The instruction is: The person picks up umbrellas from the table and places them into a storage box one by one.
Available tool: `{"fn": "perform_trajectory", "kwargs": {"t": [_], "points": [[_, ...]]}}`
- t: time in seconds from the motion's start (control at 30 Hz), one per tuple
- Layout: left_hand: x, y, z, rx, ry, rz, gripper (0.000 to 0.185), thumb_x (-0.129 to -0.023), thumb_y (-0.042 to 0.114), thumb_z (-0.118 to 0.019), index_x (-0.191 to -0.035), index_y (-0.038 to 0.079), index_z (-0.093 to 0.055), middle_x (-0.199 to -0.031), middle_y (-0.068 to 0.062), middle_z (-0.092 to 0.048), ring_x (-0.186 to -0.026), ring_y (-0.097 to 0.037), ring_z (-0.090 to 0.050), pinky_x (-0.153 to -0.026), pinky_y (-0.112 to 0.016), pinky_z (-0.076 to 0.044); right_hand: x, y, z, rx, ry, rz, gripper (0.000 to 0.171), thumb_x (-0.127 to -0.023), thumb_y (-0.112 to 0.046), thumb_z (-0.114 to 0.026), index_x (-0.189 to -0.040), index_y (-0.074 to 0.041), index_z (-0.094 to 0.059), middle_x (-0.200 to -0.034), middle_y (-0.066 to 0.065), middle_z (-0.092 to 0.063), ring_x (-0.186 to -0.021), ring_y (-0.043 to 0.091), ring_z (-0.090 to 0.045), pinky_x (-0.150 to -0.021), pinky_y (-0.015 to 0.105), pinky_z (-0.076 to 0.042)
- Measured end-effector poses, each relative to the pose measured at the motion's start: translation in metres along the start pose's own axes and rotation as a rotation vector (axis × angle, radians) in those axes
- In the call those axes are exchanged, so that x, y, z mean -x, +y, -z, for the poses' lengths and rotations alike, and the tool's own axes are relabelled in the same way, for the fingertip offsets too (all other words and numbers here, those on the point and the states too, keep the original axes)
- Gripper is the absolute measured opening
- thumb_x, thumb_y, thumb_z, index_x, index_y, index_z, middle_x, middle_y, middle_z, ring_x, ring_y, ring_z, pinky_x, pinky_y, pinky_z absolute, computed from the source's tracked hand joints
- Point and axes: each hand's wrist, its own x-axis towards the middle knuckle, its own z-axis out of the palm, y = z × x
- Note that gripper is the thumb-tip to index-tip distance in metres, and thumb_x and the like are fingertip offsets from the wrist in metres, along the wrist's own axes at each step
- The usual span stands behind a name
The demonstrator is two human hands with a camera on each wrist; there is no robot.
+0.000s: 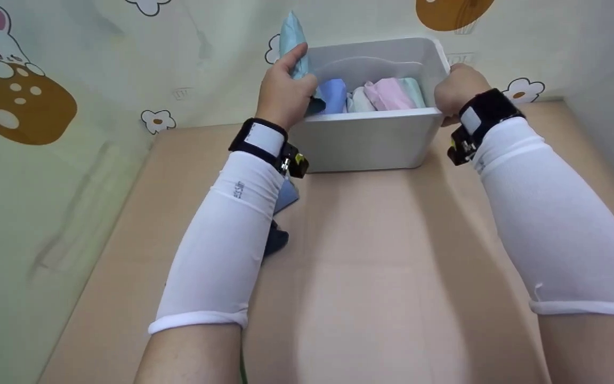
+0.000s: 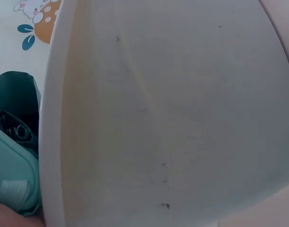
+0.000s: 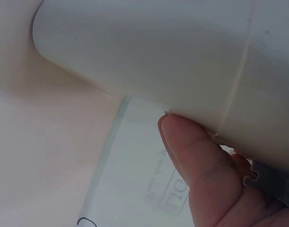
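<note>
A grey-white plastic bin [image 1: 363, 143] stands against the wall at the back of the tabletop. My left hand [image 1: 285, 93], at its left end, holds a light-blue soft item [image 1: 292, 40] that sticks up between thumb and forefinger. In the left wrist view, a teal item with a white tab [image 2: 14, 163] shows beyond the bin's rim, and part of the hand [image 2: 14, 217] below it. At the bin's right end, my right hand [image 1: 459, 90] grips its side. The right wrist view shows the thumb [image 3: 182, 142] against the bin's outer wall; the other fingers are mostly hidden.
Inside the bin lie a blue roll [image 1: 333, 96], a whitish bundle [image 1: 360, 100], a pink bundle [image 1: 389, 93] and a pale green one [image 1: 412, 90]. A blue-grey piece [image 1: 287, 196] and a dark item [image 1: 276, 240] lie partly under my left forearm. Patterned wall covering [image 1: 221, 64] borders the table.
</note>
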Motion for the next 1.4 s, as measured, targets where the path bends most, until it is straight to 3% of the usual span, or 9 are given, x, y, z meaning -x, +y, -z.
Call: {"fn": "perform_trajectory", "kwargs": {"t": [0.23, 0.47, 0.7, 1.0, 1.17, 1.3, 1.4], "points": [[-0.007, 0.0, 0.0, 0.015, 0.021, 0.044, 0.064, -0.102, 0.015, -0.054, -0.161, 0.034, -0.04, -0.172, 0.003, -0.032, -0.154, -0.015, -0.034, -0.125, -0.033, -0.035, 0.003, -0.002, -0.002, 0.006, 0.007, 0.006, 0.059, -0.104, -0.011, -0.041, -0.161, 0.0, -0.028, -0.158, 0.025, -0.043, -0.134, 0.044, -0.056, -0.082, 0.043, -0.066], [-0.013, 0.006, -0.007, -0.155, -0.018, 0.096, 0.061, -0.105, 0.02, -0.058, -0.161, 0.035, -0.041, -0.173, 0.0, -0.028, -0.154, -0.02, -0.036, -0.127, -0.037, -0.035, 0.003, -0.003, -0.001, 0.01, 0.006, -0.002, 0.06, -0.105, -0.012, -0.042, -0.162, -0.001, -0.026, -0.158, 0.024, -0.043, -0.133, 0.042, -0.057, -0.083, 0.043, -0.065], [-0.012, 0.01, -0.011, -0.28, -0.069, 0.12, 0.06, -0.105, 0.017, -0.056, -0.161, 0.034, -0.042, -0.172, -0.004, -0.028, -0.151, -0.02, -0.038, -0.126, -0.035, -0.036, 0.0, -0.001, -0.001, 0.035, 0.029, 0.019, 0.061, -0.103, -0.011, -0.04, -0.16, 0.003, -0.026, -0.152, 0.028, -0.045, -0.121, 0.043, -0.063, -0.073, 0.037, -0.066], [-0.009, 0.014, -0.017, -0.353, -0.08, 0.155, 0.058, -0.106, 0.015, -0.055, -0.16, 0.034, -0.044, -0.174, -0.006, -0.021, -0.157, -0.022, -0.031, -0.129, -0.037, -0.03, 0.002, -0.001, 0.0, 0.022, 0.01, 0.005, 0.062, -0.103, -0.01, -0.041, -0.162, 0.001, -0.024, -0.156, 0.026, -0.043, -0.127, 0.042, -0.059, -0.076, 0.039, -0.066], [-0.011, 0.014, -0.018, -0.49, -0.083, 0.148, 0.059, -0.105, 0.018, -0.054, -0.161, 0.03, -0.042, -0.175, -0.01, -0.021, -0.155, -0.023, -0.035, -0.128, -0.036, -0.031, 0.005, -0.003, -0.001, 0.004, 0.002, 0.001, 0.061, -0.104, -0.011, -0.041, -0.163, -0.002, -0.024, -0.158, 0.024, -0.042, -0.133, 0.043, -0.055, -0.081, 0.043, -0.066], [-0.013, 0.013, -0.019, -0.597, -0.11, 0.138, 0.061, -0.104, 0.012, -0.05, -0.163, 0.024, -0.039, -0.172, -0.008, -0.029, -0.153, -0.02, -0.038, -0.128, -0.033, -0.03, 0.005, -0.004, -0.001, 0.012, 0.002, 0.0, 0.061, -0.105, -0.011, -0.041, -0.162, -0.002, -0.025, -0.158, 0.024, -0.043, -0.132, 0.043, -0.056, -0.081, 0.042, -0.066], [-0.011, 0.013, -0.019, -0.621, -0.129, 0.134, 0.06, -0.105, 0.008, -0.047, -0.163, 0.021, -0.04, -0.166, -0.004, -0.041, -0.149, -0.018, -0.043, -0.126, -0.032, -0.034, 0.005, -0.005, -0.002, 0.011, 0.002, 0.002, 0.061, -0.105, -0.011, -0.041, -0.162, -0.002, -0.025, -0.158, 0.024, -0.043, -0.132, 0.042, -0.056, -0.081, 0.042, -0.066]]}}
